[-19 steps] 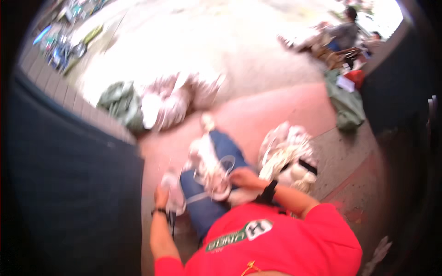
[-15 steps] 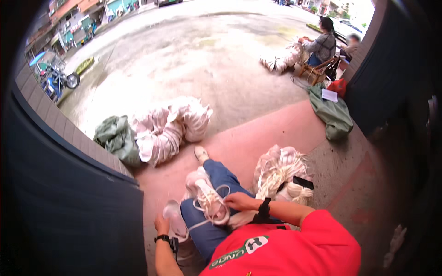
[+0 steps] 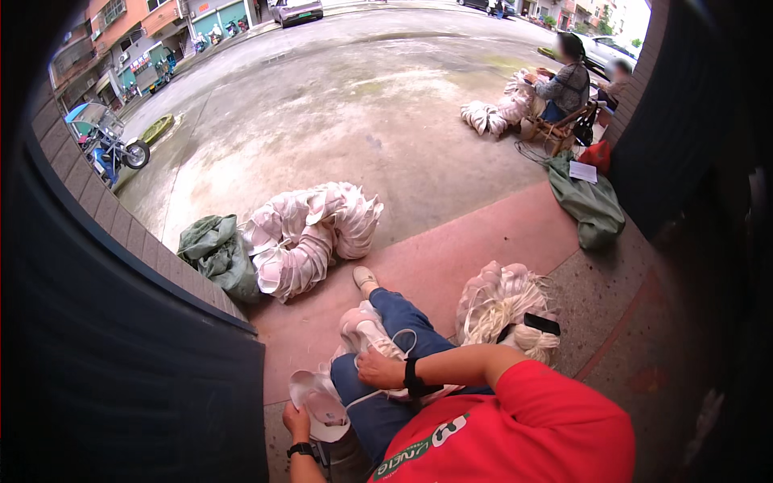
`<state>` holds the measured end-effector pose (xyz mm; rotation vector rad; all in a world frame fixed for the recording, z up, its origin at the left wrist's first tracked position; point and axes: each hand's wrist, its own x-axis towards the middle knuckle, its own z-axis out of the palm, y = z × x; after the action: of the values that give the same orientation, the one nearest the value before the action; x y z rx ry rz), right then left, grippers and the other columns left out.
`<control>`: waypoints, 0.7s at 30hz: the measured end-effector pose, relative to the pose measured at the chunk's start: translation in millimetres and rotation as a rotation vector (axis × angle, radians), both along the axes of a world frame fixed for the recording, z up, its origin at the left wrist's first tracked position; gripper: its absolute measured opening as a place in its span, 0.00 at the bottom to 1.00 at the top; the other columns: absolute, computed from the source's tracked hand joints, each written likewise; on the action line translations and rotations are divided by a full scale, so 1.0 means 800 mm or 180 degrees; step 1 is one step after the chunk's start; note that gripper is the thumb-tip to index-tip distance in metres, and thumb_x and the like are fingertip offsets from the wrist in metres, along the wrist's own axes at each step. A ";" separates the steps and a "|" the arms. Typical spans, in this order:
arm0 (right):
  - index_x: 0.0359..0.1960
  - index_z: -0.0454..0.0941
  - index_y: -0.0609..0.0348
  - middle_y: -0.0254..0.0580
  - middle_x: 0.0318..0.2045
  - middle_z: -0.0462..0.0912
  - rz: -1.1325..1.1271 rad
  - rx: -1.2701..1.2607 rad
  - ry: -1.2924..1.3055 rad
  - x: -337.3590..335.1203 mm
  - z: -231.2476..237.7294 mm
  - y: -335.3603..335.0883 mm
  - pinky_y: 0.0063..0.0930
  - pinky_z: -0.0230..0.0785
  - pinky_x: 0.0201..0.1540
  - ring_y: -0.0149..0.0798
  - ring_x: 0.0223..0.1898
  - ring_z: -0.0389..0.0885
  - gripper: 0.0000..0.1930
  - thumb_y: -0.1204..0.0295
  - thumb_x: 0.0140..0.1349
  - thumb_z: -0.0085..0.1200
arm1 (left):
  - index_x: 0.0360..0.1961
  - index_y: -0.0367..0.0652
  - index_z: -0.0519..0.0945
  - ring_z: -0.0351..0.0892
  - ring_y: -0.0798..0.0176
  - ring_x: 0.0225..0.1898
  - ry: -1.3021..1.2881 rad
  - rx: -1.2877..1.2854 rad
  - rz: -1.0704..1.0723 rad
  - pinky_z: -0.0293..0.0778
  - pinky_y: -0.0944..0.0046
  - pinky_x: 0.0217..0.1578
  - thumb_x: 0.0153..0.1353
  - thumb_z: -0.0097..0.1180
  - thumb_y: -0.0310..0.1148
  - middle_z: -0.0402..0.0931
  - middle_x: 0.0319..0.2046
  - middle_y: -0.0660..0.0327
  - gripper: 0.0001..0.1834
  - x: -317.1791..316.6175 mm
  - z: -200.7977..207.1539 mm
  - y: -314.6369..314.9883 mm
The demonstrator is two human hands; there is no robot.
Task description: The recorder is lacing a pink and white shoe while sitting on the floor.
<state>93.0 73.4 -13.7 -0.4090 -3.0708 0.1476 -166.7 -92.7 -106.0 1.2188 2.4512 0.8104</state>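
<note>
My left hand [image 3: 296,420] grips the edge of a pale pink and white shoe upper [image 3: 324,409] beside my left knee. My right hand [image 3: 380,369] lies closed over another pink and white shoe upper [image 3: 364,326] resting on my legs. Its fingertips are partly hidden, so what they pinch cannot be made out. A white shoelace [image 3: 409,338] loops up next to that hand, and a pale strand crosses my thigh toward the lower upper. To the right of my legs, a bundle of pink shoe uppers [image 3: 481,294] lies with cream laces [image 3: 491,324] on it.
A black phone [image 3: 541,324] rests on the lace bundle. Strung shoe uppers [image 3: 310,233] and a green sack [image 3: 219,256] lie ahead left. Another green sack [image 3: 592,205] stands right, near a seated person [image 3: 566,84]. Dark doors [image 3: 145,346] flank me.
My right hand has moved left and down across the shoe upper on my legs. The left hand has dropped slightly with its upper, which now faces more open toward me. The view has shifted slightly.
</note>
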 end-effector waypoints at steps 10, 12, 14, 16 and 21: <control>0.23 0.73 0.57 0.39 0.24 0.72 0.0344 0.0262 -0.0287 -0.015 -0.031 -0.001 0.31 0.58 0.29 0.37 0.30 0.69 0.06 0.70 0.49 0.44 | 0.19 0.34 0.68 0.69 0.44 0.21 -0.0031 0.0134 0.0390 0.64 0.54 0.25 0.42 0.57 0.27 0.69 0.17 0.48 0.10 0.002 0.008 -0.039; 0.24 0.71 0.58 0.39 0.24 0.72 0.0346 0.0175 -0.0056 -0.015 -0.032 0.002 0.31 0.58 0.29 0.37 0.29 0.69 0.06 0.70 0.50 0.44 | 0.18 0.34 0.67 0.69 0.44 0.21 -0.0123 0.0255 0.0463 0.64 0.53 0.24 0.43 0.57 0.28 0.68 0.16 0.48 0.11 0.006 0.010 -0.041; 0.26 0.70 0.58 0.39 0.23 0.72 0.0338 0.0092 0.0172 -0.016 -0.028 0.004 0.31 0.58 0.28 0.37 0.28 0.70 0.06 0.71 0.50 0.44 | 0.18 0.34 0.67 0.68 0.44 0.21 -0.0175 0.0207 0.0512 0.63 0.53 0.24 0.43 0.57 0.28 0.68 0.16 0.48 0.11 0.006 0.014 -0.045; 0.28 0.69 0.59 0.39 0.24 0.71 0.0204 0.0145 0.0409 -0.019 -0.019 0.002 0.31 0.58 0.29 0.37 0.28 0.69 0.06 0.71 0.52 0.43 | 0.18 0.34 0.66 0.68 0.44 0.21 -0.0231 0.0165 0.0557 0.63 0.53 0.24 0.42 0.57 0.28 0.68 0.16 0.48 0.11 0.004 0.017 -0.046; 0.28 0.71 0.59 0.41 0.25 0.72 -0.0119 -0.0357 0.0323 -0.017 -0.011 0.009 0.35 0.59 0.28 0.40 0.30 0.70 0.12 0.63 0.51 0.48 | 0.15 0.34 0.64 0.64 0.47 0.16 0.0310 0.0289 0.0509 0.61 0.54 0.21 0.39 0.57 0.26 0.65 0.13 0.50 0.12 -0.017 0.081 -0.039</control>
<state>79.2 80.4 -22.5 -0.4490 -2.9622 0.3300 -180.2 -123.9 -40.8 1.1283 2.6443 0.9354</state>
